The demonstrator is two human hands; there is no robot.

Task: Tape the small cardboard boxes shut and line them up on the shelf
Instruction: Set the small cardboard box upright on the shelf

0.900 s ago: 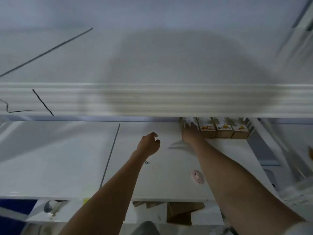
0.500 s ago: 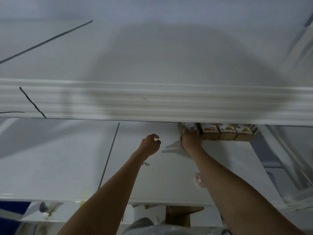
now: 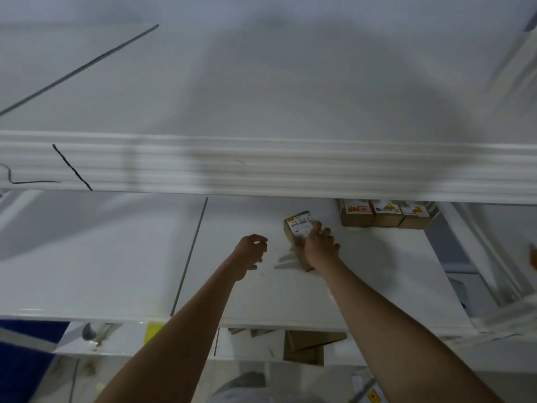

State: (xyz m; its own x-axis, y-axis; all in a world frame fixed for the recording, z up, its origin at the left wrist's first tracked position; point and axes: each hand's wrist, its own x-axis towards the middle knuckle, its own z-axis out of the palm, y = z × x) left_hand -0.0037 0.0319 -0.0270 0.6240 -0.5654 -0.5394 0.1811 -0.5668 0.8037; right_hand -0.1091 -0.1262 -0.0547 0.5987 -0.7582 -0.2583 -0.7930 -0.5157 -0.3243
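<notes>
My right hand grips a small cardboard box with a white barcode label, tilted and lifted a little off the white shelf. Three small labelled cardboard boxes stand side by side in a row at the back right of the shelf, partly hidden under the shelf above. The held box is apart from that row, to its left and nearer me. My left hand hovers over the shelf left of the box, fingers loosely curled, holding nothing.
A thick white upper shelf edge overhangs the back of the working shelf. A shelf upright stands at the right. Below the shelf's front edge lie flat cardboard pieces. A seam divides the shelf board.
My right hand has pulled the leftmost box out of the row, toward me and to the left, and tilted it. The left hand stays almost in place.
</notes>
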